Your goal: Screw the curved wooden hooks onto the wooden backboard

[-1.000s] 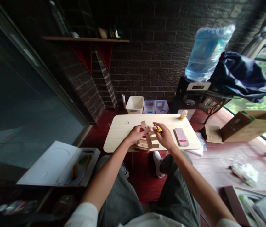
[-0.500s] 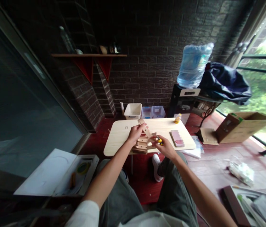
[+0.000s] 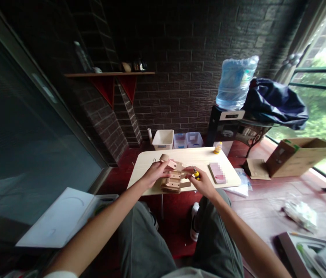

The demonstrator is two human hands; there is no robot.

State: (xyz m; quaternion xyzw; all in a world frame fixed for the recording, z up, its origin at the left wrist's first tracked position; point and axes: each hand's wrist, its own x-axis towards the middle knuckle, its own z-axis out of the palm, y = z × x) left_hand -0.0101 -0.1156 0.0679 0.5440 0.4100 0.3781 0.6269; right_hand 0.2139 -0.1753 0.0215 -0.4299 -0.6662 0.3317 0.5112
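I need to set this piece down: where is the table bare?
The table lies bare along its far edge, between the wooden assembly and the yellow bottle. The near middle is crowded with the left hand, right hand, yellow tool and assembly; the pink pad takes the right end.

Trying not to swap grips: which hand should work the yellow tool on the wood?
Probably right: the right hand holds the yellow tool beside the wooden assembly, while the left hand grips its raised slat.

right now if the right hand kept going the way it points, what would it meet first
Probably the wooden assembly gripped by the left hand; the right hand and its yellow screwdriver point at it, though depth is unclear.
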